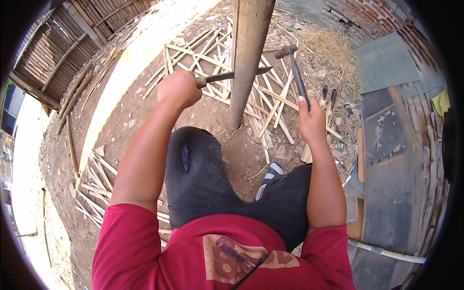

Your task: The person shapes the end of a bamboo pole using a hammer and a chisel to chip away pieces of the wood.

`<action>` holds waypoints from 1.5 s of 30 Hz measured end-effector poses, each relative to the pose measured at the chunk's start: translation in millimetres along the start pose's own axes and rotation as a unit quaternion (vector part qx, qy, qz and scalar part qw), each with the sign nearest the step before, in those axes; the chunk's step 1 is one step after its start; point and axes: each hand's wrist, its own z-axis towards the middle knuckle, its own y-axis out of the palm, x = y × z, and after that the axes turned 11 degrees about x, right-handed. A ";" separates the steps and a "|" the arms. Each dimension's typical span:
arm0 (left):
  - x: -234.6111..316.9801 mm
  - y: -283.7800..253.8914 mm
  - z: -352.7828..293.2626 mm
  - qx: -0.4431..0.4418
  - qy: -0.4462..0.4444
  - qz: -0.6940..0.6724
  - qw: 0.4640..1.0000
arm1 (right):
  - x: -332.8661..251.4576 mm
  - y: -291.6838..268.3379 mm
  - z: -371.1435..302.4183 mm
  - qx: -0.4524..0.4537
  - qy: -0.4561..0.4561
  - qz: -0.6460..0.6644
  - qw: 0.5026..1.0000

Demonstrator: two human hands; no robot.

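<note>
My left hand (180,90) is closed around the wooden handle of a long knife (217,77). Its dark blade runs across to an upright bamboo pole (249,53), and the tip comes out on the pole's right side. The pole hides the blade's middle; whether it is sunk into the bamboo or passes behind, I cannot tell. In my right hand (312,121) is a hammer (300,79), gripped by its dark handle. The hammer's head is up to the right of the pole, apart from the knife. The pole's lower end stands on the dirt between my legs.
Split bamboo strips (275,104) lie crisscrossed on the dirt behind the pole. More strips (99,186) are beside me at left. Dry straw (333,58) and dark sheets (391,164) are at right. A bamboo fence (58,53) stands at far left.
</note>
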 end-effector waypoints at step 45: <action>-6.1 3.6 -8.1 0.020 -0.008 -0.005 1.000 | -16.8 4.4 -6.4 0.067 -0.009 0.107 0.992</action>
